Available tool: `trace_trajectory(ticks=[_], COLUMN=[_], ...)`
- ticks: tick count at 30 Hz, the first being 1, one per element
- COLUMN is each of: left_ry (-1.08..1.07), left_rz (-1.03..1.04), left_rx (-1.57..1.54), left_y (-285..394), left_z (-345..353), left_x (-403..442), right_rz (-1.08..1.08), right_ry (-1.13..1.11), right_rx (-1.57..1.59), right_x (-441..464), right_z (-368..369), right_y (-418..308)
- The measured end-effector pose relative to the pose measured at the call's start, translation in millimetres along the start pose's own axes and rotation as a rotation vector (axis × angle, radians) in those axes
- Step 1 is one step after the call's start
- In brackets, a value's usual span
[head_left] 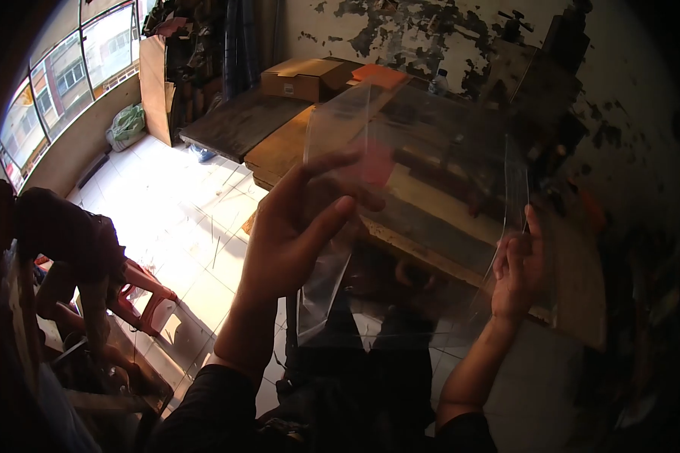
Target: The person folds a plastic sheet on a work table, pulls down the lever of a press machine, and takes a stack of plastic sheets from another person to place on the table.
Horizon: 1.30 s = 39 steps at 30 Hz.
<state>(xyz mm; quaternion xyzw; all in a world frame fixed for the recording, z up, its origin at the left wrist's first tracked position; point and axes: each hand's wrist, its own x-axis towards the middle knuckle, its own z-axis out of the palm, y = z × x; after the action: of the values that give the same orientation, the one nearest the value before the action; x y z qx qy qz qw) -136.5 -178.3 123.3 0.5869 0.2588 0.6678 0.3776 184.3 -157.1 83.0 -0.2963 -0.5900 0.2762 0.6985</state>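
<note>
A clear plastic sheet (438, 302) with folded, upturned side edges is held up in front of me, tilted, and the workbench shows through it. My left hand (291, 226) grips its left side, with the thumb on the near face and the fingers curled round. At the right edge, my right hand (517, 275) holds the sheet between bent fingers, the index finger pointing up along the fold. A pink patch (378, 162) appears near my left fingertips; I cannot tell whether it lies on the sheet or behind it.
Behind the sheet stands a wooden workbench (279, 151) bearing a cardboard box (302, 79) and an orange item (381, 74). To the left are a red stool (147, 298) and a dark, bulky form (64, 219). A green bag (126, 127) rests below the window.
</note>
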Motion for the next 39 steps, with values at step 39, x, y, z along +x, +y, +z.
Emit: trace_trajectory(ticks=[39], left_ry=[0.544], left_rz=[-1.015], left_rx=[1.169], left_y=[-461], left_z=[-334], left_x=[-315], right_rz=[-0.296], right_ry=[0.045], right_rx=[-1.333], right_x=[-129], right_z=[-62], right_y=[191])
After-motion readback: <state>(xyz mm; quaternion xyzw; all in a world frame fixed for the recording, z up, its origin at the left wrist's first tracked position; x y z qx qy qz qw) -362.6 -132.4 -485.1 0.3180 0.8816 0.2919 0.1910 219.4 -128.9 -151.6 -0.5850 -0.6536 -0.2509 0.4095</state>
